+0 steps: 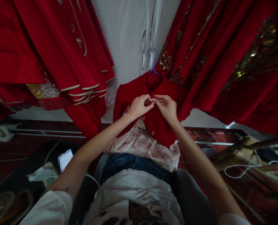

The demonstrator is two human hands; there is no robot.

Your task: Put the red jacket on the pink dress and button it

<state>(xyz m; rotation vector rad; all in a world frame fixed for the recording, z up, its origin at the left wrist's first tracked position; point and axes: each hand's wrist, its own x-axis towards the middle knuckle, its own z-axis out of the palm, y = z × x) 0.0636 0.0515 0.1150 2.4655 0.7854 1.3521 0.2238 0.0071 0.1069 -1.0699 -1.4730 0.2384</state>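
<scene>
A red garment [153, 125] with a pale brocade lining [143, 145] hangs from a blue hanger [153, 62] and drapes over my lap. My left hand [140, 106] and my right hand [166, 107] meet at its front just below the collar. Both pinch the red cloth, fingers closed around a small shiny fastening [152, 100] between them. What exactly the fingertips grip is too small to make out.
Red embroidered garments [59, 56] hang at the left, and more gold-trimmed ones [235, 62] at the right. A phone [65, 159] and small items lie on a dark surface at my lower left. White cables [242, 170] and wooden sticks lie at the right on the dark floor.
</scene>
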